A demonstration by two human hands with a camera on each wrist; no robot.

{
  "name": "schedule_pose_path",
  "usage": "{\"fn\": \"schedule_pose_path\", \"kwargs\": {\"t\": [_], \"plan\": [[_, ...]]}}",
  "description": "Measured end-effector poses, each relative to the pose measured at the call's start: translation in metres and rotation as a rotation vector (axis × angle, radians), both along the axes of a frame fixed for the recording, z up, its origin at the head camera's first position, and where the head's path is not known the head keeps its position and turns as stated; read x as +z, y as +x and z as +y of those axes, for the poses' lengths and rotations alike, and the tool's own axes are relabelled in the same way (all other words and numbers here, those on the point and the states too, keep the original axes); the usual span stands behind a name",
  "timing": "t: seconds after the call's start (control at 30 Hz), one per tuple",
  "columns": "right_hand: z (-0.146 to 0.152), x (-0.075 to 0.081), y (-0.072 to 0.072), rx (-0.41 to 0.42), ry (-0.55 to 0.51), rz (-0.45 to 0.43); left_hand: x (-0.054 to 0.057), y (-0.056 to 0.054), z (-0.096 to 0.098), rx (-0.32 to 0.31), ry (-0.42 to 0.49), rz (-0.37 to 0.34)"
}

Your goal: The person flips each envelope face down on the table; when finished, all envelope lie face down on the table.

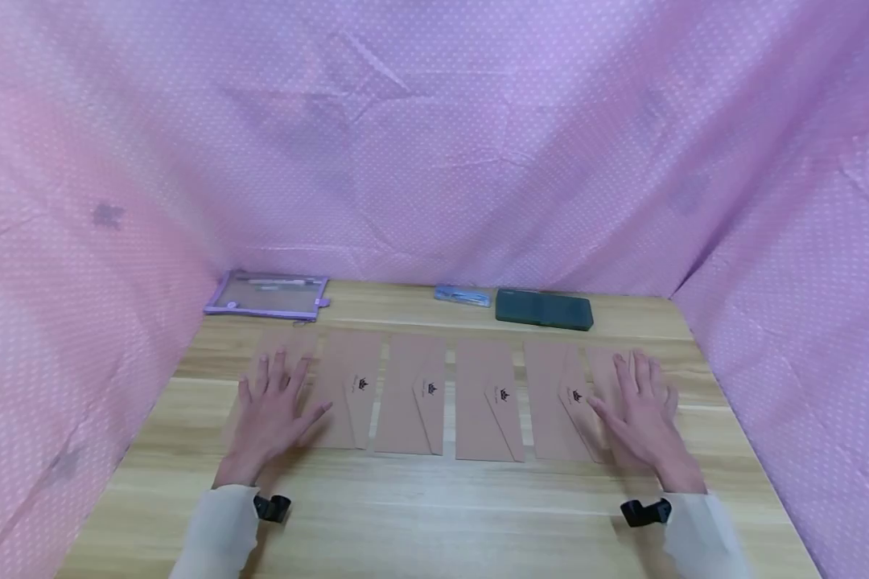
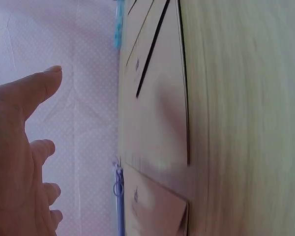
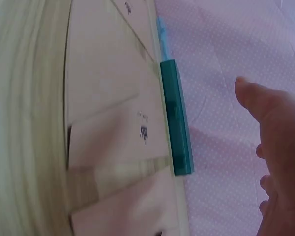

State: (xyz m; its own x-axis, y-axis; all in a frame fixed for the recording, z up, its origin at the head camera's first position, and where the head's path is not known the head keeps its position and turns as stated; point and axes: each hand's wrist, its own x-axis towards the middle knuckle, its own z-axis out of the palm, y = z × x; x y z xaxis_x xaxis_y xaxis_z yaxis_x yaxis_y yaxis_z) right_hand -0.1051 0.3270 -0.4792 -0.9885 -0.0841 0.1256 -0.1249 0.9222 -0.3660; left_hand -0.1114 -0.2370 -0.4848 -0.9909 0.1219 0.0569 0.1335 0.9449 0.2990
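Observation:
Several brown paper envelopes lie side by side in a row across the table, with pointed flaps and a small black crown print on the ones in the middle. My left hand is spread over the leftmost envelope, its fingers straight. Over the rightmost envelope my right hand is spread the same way. Both wrist views show a gap between the hands and the paper; neither holds anything. Between the hands lie a middle envelope and its neighbour, flat on the wood.
A purple-edged mesh zip pouch with pens lies at the back left of the wooden table. Near the back edge are a small blue packet and a dark green case. Pink dotted cloth hangs around the back and sides.

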Motion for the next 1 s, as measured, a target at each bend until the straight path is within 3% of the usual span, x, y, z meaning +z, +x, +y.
{"fn": "schedule_pose_path", "kwargs": {"t": [0.2,0.53,0.73,1.0], "plan": [[-0.024,0.002,-0.013,0.04,0.026,0.03,0.001,0.0,-0.014,0.023,0.01,-0.023],[-0.071,-0.002,-0.034,0.101,-0.077,0.057,-0.003,-0.001,-0.035,0.059,0.123,-0.029],[-0.107,-0.005,-0.04,0.143,-0.081,0.07,-0.008,-0.004,-0.046,0.08,0.153,-0.065],[-0.159,-0.009,-0.046,0.208,-0.138,0.036,-0.006,-0.01,-0.056,0.097,0.178,-0.082]]}}
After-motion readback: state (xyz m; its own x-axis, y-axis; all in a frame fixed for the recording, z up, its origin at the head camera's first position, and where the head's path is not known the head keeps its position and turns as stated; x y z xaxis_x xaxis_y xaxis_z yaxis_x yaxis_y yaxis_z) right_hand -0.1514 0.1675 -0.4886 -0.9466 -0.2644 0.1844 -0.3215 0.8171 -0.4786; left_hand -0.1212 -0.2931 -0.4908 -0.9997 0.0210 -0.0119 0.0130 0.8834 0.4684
